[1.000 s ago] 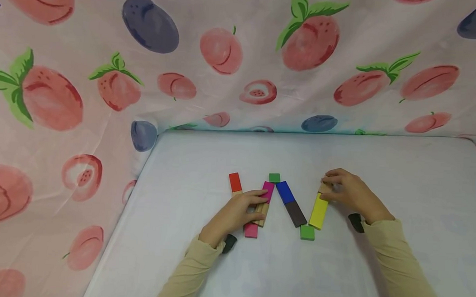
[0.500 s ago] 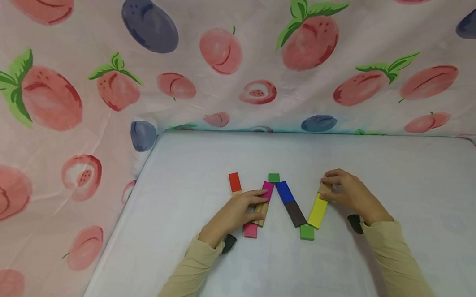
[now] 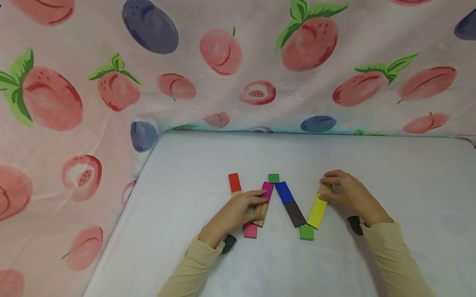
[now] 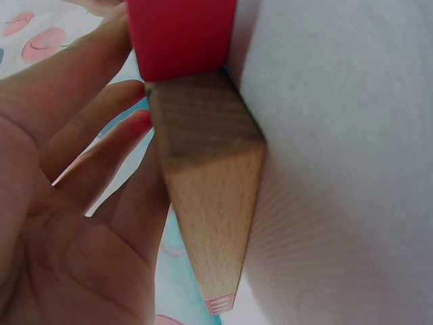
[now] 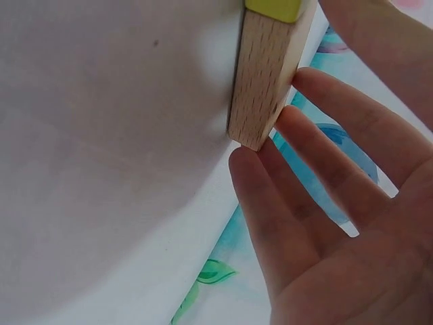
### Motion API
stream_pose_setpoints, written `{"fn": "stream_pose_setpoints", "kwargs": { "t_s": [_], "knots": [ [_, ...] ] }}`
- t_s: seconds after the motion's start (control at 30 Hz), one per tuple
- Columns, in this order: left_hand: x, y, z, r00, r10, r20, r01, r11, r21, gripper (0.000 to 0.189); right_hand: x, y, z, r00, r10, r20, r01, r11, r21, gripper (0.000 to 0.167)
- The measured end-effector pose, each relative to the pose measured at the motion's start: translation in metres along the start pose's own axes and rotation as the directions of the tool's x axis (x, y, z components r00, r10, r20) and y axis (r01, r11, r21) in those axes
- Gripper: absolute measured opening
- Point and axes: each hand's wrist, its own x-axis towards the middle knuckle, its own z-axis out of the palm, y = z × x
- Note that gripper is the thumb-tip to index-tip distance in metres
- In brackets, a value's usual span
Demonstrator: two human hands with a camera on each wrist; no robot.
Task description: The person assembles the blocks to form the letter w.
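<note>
Flat coloured blocks form a zigzag on the white table. My left hand (image 3: 232, 213) lies over its left part, fingertips at a magenta block (image 3: 267, 187) and thumb at a plain wooden block (image 3: 262, 218). The left wrist view has a wooden block (image 4: 215, 217) below a red one, fingers stretched out beside it. At the right end, my right hand (image 3: 352, 197) touches a plain wooden block (image 3: 324, 188) that adjoins a yellow block (image 3: 317, 212). Straight fingers reach the side and end of that wooden block (image 5: 260, 81) in the right wrist view.
Blue (image 3: 285, 192) and dark brown (image 3: 295, 214) blocks form the middle slant. Green squares sit at the top (image 3: 274, 178) and bottom (image 3: 306, 233) corners. A pink block (image 3: 250, 231) and a red block (image 3: 234, 182) lie left. A fruit-print cloth (image 3: 263, 42) stands behind the table.
The yellow block's near end has shifted slightly left, toward the dark brown block. Both hands stay nearly in place.
</note>
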Motion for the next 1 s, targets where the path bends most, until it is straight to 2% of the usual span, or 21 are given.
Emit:
{"fn": "stream_pose_setpoints", "kwargs": {
  "t_s": [0.4, 0.83, 1.0],
  "knots": [
    [0.0002, 0.0004, 0.0007, 1.0, -0.01, 0.001, 0.01, 1.0, -0.015, 0.05, 0.0014, 0.0019, 0.0004, 0.999, -0.041, 0.001, 0.041, 0.999, -0.024, 0.049],
    [0.0014, -0.001, 0.001, 1.0, 0.011, -0.001, -0.011, 1.0, 0.02, 0.049, -0.0023, -0.0025, 0.0003, 0.997, -0.077, -0.017, 0.076, 0.995, -0.068, 0.045],
    [0.0014, -0.0003, 0.0006, 1.0, 0.01, 0.003, -0.01, 1.0, 0.02, 0.049, -0.0047, -0.0045, 0.0025, 0.997, -0.069, -0.031, 0.066, 0.993, -0.093, 0.044]
  ]
}}
